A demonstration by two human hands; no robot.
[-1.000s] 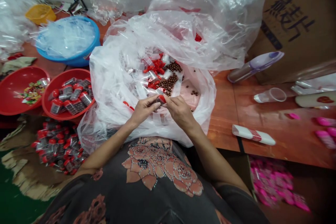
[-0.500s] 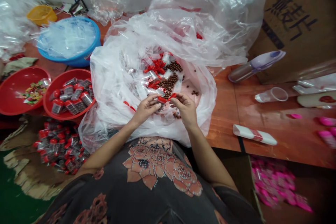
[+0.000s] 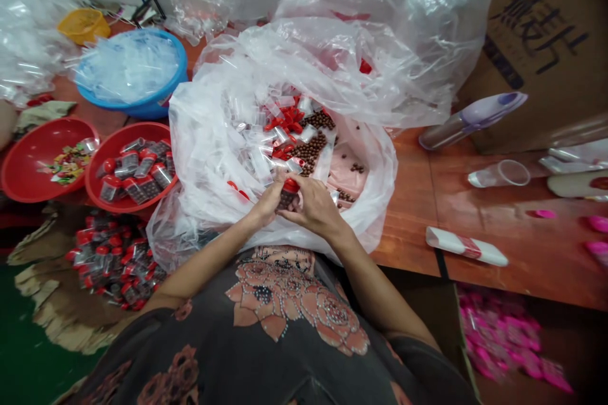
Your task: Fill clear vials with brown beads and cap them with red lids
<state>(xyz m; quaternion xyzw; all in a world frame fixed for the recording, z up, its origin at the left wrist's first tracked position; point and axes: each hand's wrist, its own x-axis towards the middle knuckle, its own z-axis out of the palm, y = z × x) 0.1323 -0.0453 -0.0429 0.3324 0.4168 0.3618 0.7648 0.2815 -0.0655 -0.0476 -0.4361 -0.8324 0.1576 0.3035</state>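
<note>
Between both hands, close to my body, is a small clear bottle (image 3: pixel 286 197) filled with brown balls, its red cap on top. My left hand (image 3: pixel 269 200) wraps round its left side, fingers closed. My right hand (image 3: pixel 316 204) closes on it from the right, the thumb side by the red cap. Just beyond my hands, inside a large white plastic bag (image 3: pixel 204 158), lie loose brown balls (image 3: pixel 311 152), red caps (image 3: pixel 287 119) and empty clear bottles (image 3: pixel 259 158).
To the left stand a red bowl of filled bottles (image 3: pixel 95 193), a red bowl of colourful bits (image 3: pixel 19 164) and a blue basin (image 3: pixel 183 69). More filled bottles (image 3: pixel 114 253) lie below. On the right are a lilac-lidded bottle (image 3: pixel 484 115), a plastic cup (image 3: pixel 503 173) and a carton (image 3: pixel 565 0).
My hands have come together round the bottle. The red cap that my right hand held apart is now on the bottle. The view has shifted slightly.
</note>
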